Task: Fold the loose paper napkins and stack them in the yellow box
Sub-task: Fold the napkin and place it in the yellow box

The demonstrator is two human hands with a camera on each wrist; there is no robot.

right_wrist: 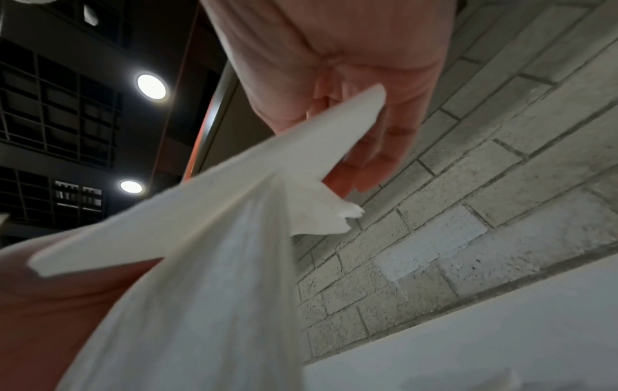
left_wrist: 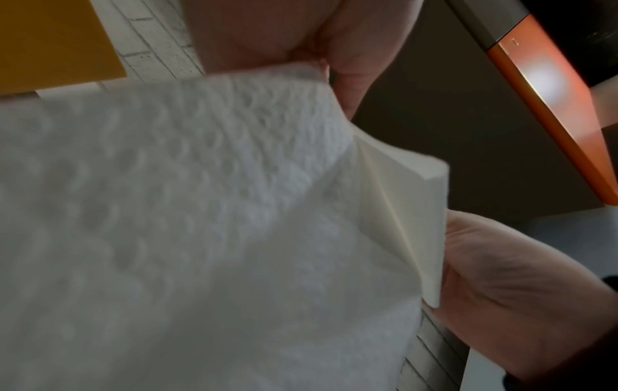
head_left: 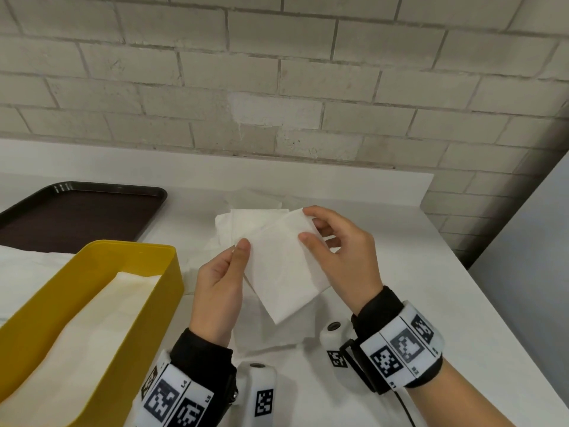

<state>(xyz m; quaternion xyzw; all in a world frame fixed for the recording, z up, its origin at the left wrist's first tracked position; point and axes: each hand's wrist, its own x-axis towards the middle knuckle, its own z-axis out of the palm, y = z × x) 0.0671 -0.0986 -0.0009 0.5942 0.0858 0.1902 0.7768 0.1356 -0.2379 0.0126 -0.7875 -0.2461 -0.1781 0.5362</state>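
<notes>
Both hands hold one white folded paper napkin (head_left: 283, 266) above the white table. My left hand (head_left: 237, 251) pinches its left edge between thumb and fingers; up close the embossed napkin (left_wrist: 200, 211) fills the left wrist view. My right hand (head_left: 308, 224) pinches its upper right corner, and the napkin (right_wrist: 207, 238) hangs below the fingers in the right wrist view. A loose pile of white napkins (head_left: 246, 220) lies on the table behind the hands. The yellow box (head_left: 147, 303) stands at the lower left with folded napkins (head_left: 101, 309) lying inside it.
A dark brown tray (head_left: 77, 211) sits at the far left of the table. A grey brick wall (head_left: 277, 87) rises behind the table. The table's right edge (head_left: 480, 288) runs diagonally past my right wrist. Another napkin (head_left: 271, 337) lies flat under the hands.
</notes>
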